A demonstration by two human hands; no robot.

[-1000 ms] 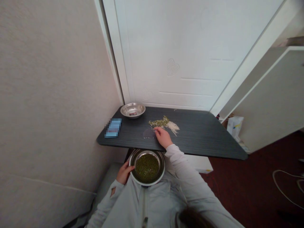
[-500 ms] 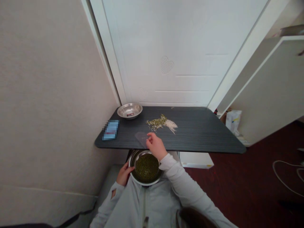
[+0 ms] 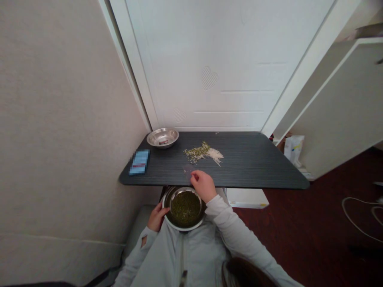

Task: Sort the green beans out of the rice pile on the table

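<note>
My left hand (image 3: 156, 218) is closed on the left rim of a bowl (image 3: 184, 229) in my lap, thumb on the upper edge. A smaller metal bowl seems to sit inside it, holding small green beans (image 3: 185, 208). My right hand (image 3: 205, 185) pinches a thin, see-through plastic piece (image 3: 188, 170) above the table's front edge; its exact kind is unclear. Just beyond it on the table lies a heap of mixed green and pale grains (image 3: 196, 152). White rice-like grains (image 3: 215, 155) adjoin that heap on its right.
A steel bowl (image 3: 163, 137) with a label inside stands at the dark table's (image 3: 254, 167) back left. In front of it is a blurred-out blue-screened device (image 3: 139, 162). A white door (image 3: 209, 48) rises behind the table. Under the table lies a white box (image 3: 247, 198).
My right hand has moved slightly right and down, drawing the plastic piece with it toward the front edge. My left hand stays on the bowl.
</note>
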